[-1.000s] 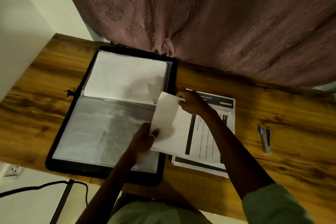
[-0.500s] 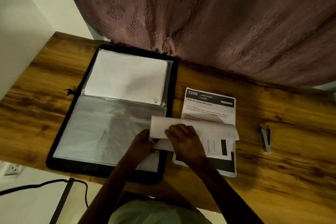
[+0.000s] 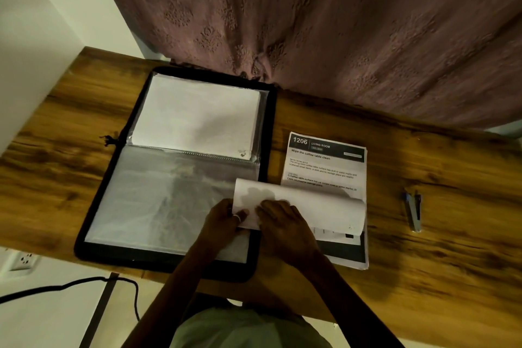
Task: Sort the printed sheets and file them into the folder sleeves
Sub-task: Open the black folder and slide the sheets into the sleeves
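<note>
1. Left of my left hand (image 3: 223,220), the folder's (image 3: 93,217) empty sleeve (image 3: 158,198) lies open.
2. That hand still pinches the sheet's (image 3: 310,206) near corner.
3. My right hand (image 3: 285,230) has carried the far edge down beside it and grips it there. The sheet now curls over the stack (image 3: 324,162), so filing comes next, I judge.

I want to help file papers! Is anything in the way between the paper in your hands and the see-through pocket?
Nothing visible is. The curled sheet, pinched by the left hand and gripped by the right hand, overlaps the right edge of the empty sleeve in the folder, and nothing lies on that sleeve.
</note>
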The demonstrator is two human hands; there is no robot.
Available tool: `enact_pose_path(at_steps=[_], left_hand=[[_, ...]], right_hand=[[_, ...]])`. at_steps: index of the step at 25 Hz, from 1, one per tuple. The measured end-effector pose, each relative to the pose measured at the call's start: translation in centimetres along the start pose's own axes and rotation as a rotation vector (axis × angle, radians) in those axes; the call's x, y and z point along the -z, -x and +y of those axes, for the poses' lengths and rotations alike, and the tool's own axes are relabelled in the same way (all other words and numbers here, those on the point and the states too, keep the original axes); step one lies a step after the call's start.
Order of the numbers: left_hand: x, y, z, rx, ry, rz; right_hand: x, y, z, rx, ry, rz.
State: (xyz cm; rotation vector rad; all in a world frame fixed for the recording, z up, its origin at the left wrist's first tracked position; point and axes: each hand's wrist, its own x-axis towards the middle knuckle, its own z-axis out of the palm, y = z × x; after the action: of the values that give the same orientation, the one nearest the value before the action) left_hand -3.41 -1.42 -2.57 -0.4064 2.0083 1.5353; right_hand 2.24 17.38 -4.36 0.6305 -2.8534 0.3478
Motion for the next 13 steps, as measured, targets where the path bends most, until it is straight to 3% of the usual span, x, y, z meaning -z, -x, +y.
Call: enact_pose_path(at_steps=[4, 7, 10, 13], left_hand=[[0.4, 0.3, 0.3, -0.057, -0.061, -0.034], [0.6, 0.7, 0.6, -0.110, -0.059, -0.118], [0.5, 1.0, 0.8, -0.107, 0.023, -0.220], [0.0, 1.6, 1.5, -0.140, -0.104, -0.161]], right_hand=[[2.5, -2.4, 1.4, -0.243, -0.021, 0.033], [5.5, -5.0, 4.0, -0.392, -0.160, -0.324], [7.5, -7.4, 6.1, -0.418, -0.401, -0.711], [7.8, -8.5, 7.4, -0.389, -0.439, -0.792]])
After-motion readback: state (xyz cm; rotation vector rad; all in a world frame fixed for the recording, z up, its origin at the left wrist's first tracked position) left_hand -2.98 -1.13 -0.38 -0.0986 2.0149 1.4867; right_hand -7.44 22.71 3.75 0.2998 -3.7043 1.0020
